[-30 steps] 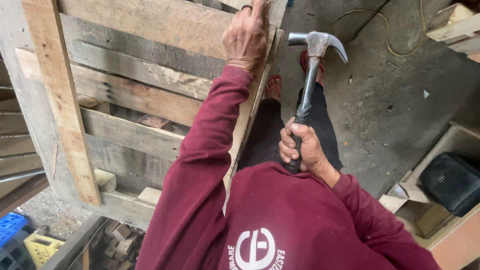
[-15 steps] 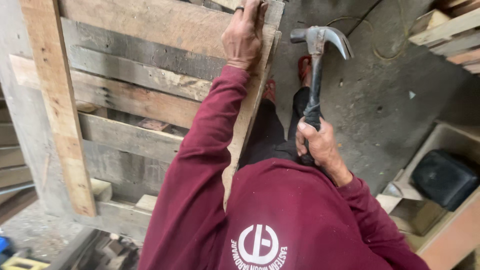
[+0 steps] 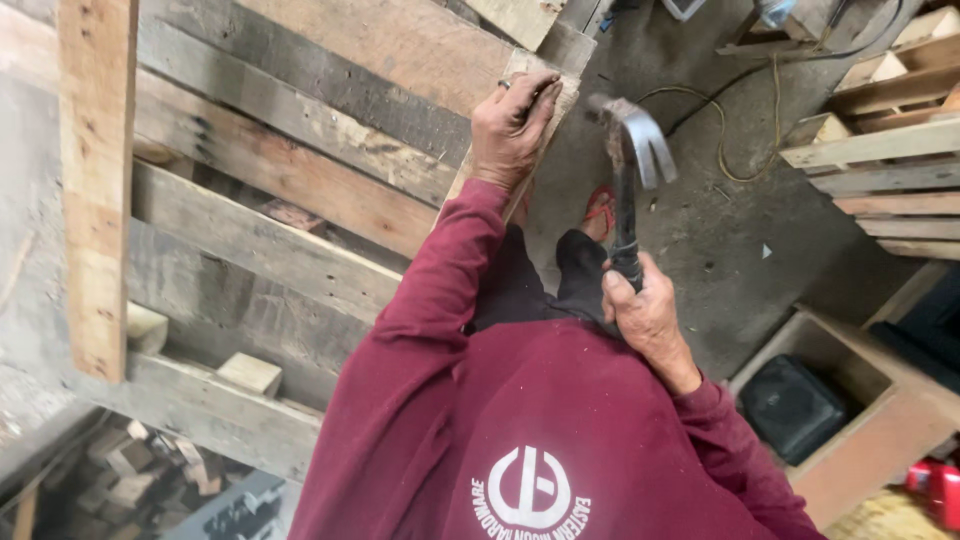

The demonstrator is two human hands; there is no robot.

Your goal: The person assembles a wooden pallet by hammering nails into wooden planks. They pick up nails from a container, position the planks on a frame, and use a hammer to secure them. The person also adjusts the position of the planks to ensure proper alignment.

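My left hand (image 3: 515, 125) is clamped over the top end of a weathered grey-brown wooden pallet (image 3: 300, 180), fingers curled on the edge of its outer board, so it's propped up in front of me. My right hand (image 3: 645, 315) is wrapped tight round the black handle of a steel claw hammer (image 3: 630, 170), head raised and blurry, just beside the left hand. Grey concrete floor (image 3: 720, 250) underneath.

Only one view, from a head camera. Looks steeply down over the maroon sweater (image 3: 540, 430), very near the hands, toward the wooden pallet (image 3: 300, 180) and the concrete floor (image 3: 740, 240) below.
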